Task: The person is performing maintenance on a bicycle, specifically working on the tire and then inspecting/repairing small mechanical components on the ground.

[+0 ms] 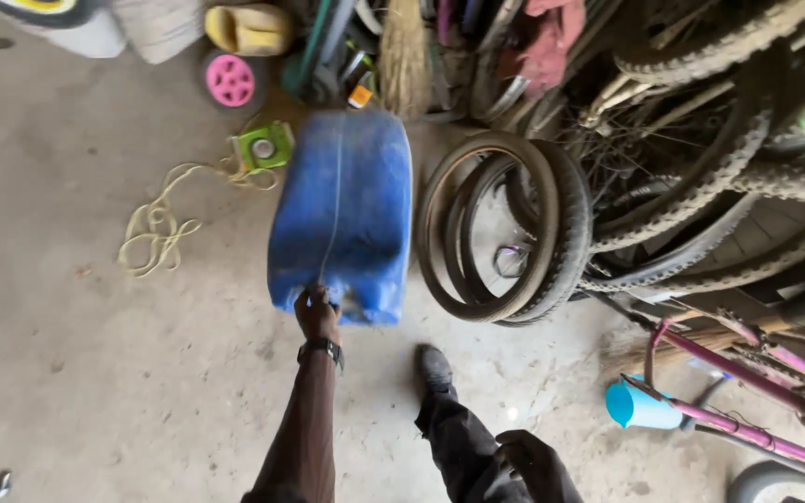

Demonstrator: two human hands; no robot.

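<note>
- A person's left hand (316,312) grips the near top edge of a big blue plastic jerrycan (342,214), fingers (310,300) closed on its handle area; a dark watch (321,347) sits on the wrist.
- The jerrycan stands on the bare concrete floor (76,373), leaning away from the camera, just beside a set of old bicycle tyres (505,228) propped upright to its right.
- The right hand is out of view, so the state of its fingers cannot be told.
- The person's dark shoe (434,369) and trouser leg show below the jerrycan, planted on the floor near the tyres.
- A loose tangle of pale yellow rope (156,228) lies on the floor to the left of the jerrycan, running up to a small green block (264,146).
- A pink toy wheel (230,81) and a yellow plastic container (248,29) rest near the top edge, beyond the jerrycan.
- A broom of dry straw (404,56) leans among the clutter behind the jerrycan.
- More knobbly tyres (701,186) and wheel rims are heaped at the right.
- A pink bicycle frame (757,368) crosses the lower right corner, with a light blue plastic cup (641,407) beside it.
</note>
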